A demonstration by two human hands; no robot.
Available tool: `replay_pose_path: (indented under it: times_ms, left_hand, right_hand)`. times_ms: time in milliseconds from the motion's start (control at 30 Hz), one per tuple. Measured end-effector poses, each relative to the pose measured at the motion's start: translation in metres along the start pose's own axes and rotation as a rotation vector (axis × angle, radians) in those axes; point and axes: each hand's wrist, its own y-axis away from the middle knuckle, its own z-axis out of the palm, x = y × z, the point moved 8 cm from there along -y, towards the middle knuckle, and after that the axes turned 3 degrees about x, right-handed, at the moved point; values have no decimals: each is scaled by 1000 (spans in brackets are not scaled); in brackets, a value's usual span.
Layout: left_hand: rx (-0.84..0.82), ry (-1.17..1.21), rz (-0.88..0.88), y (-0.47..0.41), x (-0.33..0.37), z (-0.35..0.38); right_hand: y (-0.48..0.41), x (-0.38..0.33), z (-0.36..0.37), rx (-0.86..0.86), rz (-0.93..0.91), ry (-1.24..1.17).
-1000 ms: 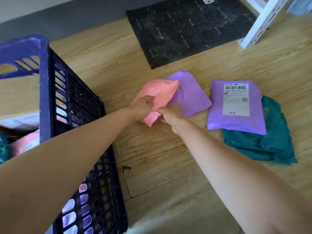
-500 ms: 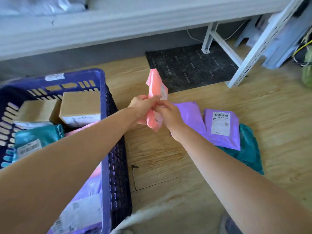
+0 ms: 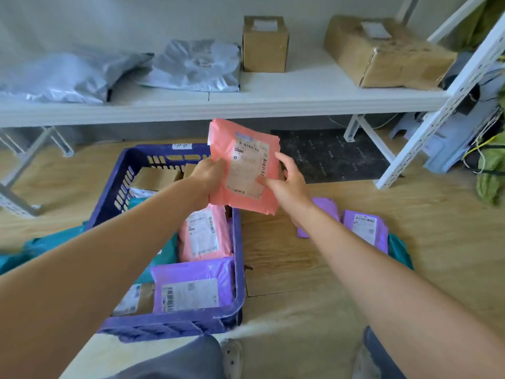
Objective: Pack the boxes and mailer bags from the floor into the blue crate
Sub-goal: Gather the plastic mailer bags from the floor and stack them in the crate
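Bottom edge: grey trouser legs [image 3: 169, 362] and a pale shoe [image 3: 233, 358], right up by the near rim of the crate.
Blue crate [image 3: 169, 325]: down on the wooden floor [image 3: 287, 269], left of centre, and well filled.
Crate, near end: a purple mailer [image 3: 191, 285] lies label up against the near wall, with a labelled brown box [image 3: 135, 298] just beside it on the left.
Crate, middle: a packed pink mailer [image 3: 205, 233] lies label up along the right wall, and a teal mailer [image 3: 164, 258] peeks out next to it, mostly behind the left forearm.
Crate, far end: plain cardboard boxes [image 3: 155, 177] line the far wall.
Left hand [image 3: 209, 173]: fingers curled round the left edge of the pink mailer, a proper grip.
Right hand [image 3: 287, 181]: thumb flat on the label, fingers wrapped behind the right edge, so it's pinching the same mailer.
Pink mailer [image 3: 243, 165]: up in the air between both hands, label facing the camera, tilted, above the crate's far right corner.
Floor, right of crate: a plain purple mailer [image 3: 326, 207], half hidden by the right forearm. Beside it a labelled purple mailer [image 3: 366, 231] rests on a teal bag [image 3: 400, 250].
Further back: a black mat [image 3: 328, 154] under the shelf.
White shelf [image 3: 273, 99]: carries a grey bag [image 3: 68, 77], a second grey bag [image 3: 196, 67], a small cardboard box [image 3: 265, 45] and a battered carton [image 3: 382, 53].
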Motion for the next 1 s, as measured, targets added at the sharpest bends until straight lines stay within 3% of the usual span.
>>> replay_pose_path:
  times_ms: [267,367,500,800,1000]
  left_hand:
    - [42,118,-74,27,-51,-97]
    - [143,109,-91,29,-83,-126]
    - [251,-77,-100,24,-129,-157]
    - [210,-481,-212,6,-209,-185]
    - [86,-768,-129,-1,-237,-179]
  right_hand:
    - [40,13,88,-204,212,-112]
    - [55,23,119,-254,215,-73]
    - [68,50,155,-310,229,83]
    - [97,126,222,-533,348,376]
    - [102,151,247,-593,345,480]
